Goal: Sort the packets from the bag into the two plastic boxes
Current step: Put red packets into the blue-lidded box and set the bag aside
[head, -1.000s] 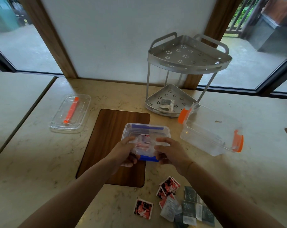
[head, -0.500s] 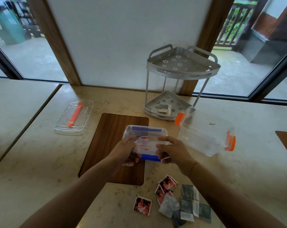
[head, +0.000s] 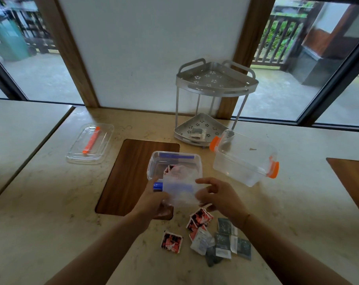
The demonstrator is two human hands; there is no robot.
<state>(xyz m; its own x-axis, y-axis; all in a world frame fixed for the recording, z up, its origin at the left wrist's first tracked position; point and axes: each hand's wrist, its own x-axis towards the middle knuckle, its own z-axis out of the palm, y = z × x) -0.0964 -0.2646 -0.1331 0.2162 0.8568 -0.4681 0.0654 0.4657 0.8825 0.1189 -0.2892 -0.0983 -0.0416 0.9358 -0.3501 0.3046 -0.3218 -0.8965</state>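
My left hand (head: 154, 202) grips a clear plastic bag (head: 180, 188) held over the near end of a clear box with blue clips (head: 154, 161). A red packet (head: 168, 169) shows at the bag's far edge, inside that box. My right hand (head: 217, 196) is at the bag's right edge with its fingers spread and nothing in them. An empty clear box with orange clips (head: 244, 161) stands to the right. Loose red packets (head: 201, 218) and grey packets (head: 222, 241) lie on the counter below my hands.
A clear lid with an orange clip (head: 90, 144) lies at the back left. A grey two-tier corner rack (head: 213, 87) stands against the wall, a small packet on its lower shelf. A dark wooden inlay (head: 133, 173) lies under the blue-clip box.
The bag has come nearer to me and tipped over the blue-clip box, and a red packet now shows in the box. My right hand has loosened and spread its fingers.
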